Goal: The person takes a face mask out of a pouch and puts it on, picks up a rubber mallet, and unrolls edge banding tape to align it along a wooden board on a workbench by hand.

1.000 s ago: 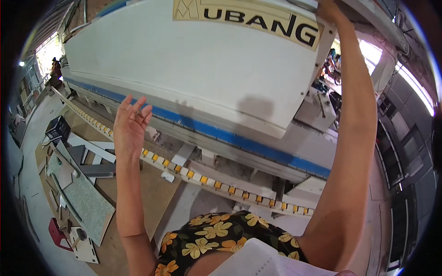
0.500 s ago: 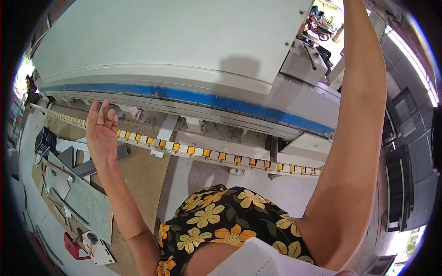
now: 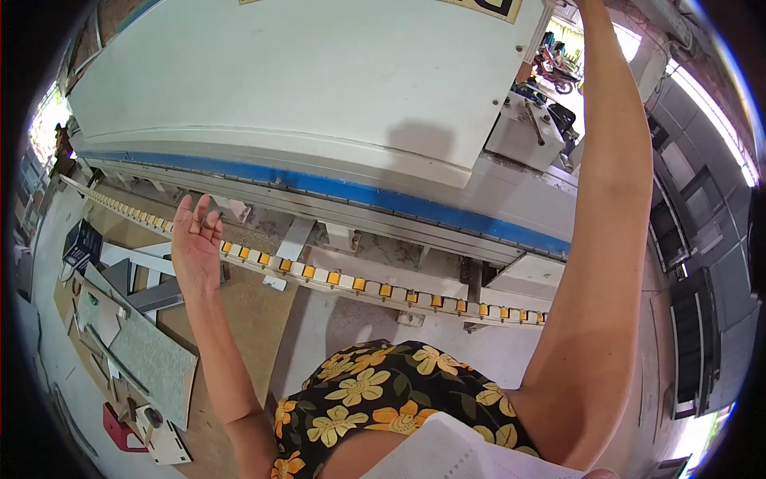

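Note:
My left hand is raised with its palm toward me and the fingers loosely apart, slightly bent; nothing is in it. It appears in front of a long rail of yellow and white rollers, and whether it touches the rail I cannot tell. Behind the rail stands a large white machine with a blue strip along its lower edge. My right arm stretches up past the machine's right end, and the hand lies beyond the top edge of the view.
Below left, a brown board carries grey panels, a dark box and metal strips. A red tool lies near a white plate. Dark framed panels lean at the right. A grey box adjoins the machine.
The view has tilted up a little, so the machine and rail sit lower, and lettering shows at the top. My left hand stays open; my right arm remains stretched upward.

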The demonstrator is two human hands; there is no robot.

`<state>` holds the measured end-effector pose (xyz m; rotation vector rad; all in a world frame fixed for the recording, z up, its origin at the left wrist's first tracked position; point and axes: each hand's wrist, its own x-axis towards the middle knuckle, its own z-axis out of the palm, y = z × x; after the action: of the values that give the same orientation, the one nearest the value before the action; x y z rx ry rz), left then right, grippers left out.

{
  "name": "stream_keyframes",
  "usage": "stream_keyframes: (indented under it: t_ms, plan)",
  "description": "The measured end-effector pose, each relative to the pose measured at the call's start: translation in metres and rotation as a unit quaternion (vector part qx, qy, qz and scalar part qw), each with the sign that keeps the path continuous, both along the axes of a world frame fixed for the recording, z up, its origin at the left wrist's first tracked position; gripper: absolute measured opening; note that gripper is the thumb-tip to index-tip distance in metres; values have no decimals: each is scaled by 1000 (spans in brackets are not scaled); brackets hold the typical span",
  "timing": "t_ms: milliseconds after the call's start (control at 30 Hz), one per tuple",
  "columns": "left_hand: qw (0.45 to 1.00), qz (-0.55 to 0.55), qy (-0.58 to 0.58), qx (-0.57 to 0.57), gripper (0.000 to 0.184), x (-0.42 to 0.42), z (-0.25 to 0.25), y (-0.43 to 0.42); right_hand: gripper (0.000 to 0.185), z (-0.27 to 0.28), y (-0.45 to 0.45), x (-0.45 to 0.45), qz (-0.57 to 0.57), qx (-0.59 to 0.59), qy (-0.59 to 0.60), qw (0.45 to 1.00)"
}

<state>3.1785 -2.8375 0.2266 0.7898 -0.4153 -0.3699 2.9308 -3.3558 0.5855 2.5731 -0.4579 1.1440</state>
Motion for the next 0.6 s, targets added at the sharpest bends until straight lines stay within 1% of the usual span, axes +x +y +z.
stream_keyframes:
  t_ms: [33,133,200,333,400,467,533,600]
  plan:
    - [1000,6,0,5,44,-1,-1,1,34,0,4,0,-19,-8,8,1000]
    - [1000,25,3,17,47,-4,-1,0,33,-7,37,5,19,57,-27,998]
    - [999,29,9,20,48,-3,-4,0,34,-4,-14,-4,-16,-111,-30,993]
    - [999,39,19,15,47,5,-17,2,45,30,-120,2,91,-103,41,990]
    - [998,47,25,16,43,5,-19,1,50,9,-37,8,32,-58,36,997]
    - [998,55,36,25,39,4,-22,1,49,11,-60,9,68,-73,23,995]
    - [997,62,39,31,39,2,-21,2,46,17,-90,11,61,-66,37,995]
    - [996,66,43,35,41,1,-22,6,48,14,-86,11,63,-109,7,992]
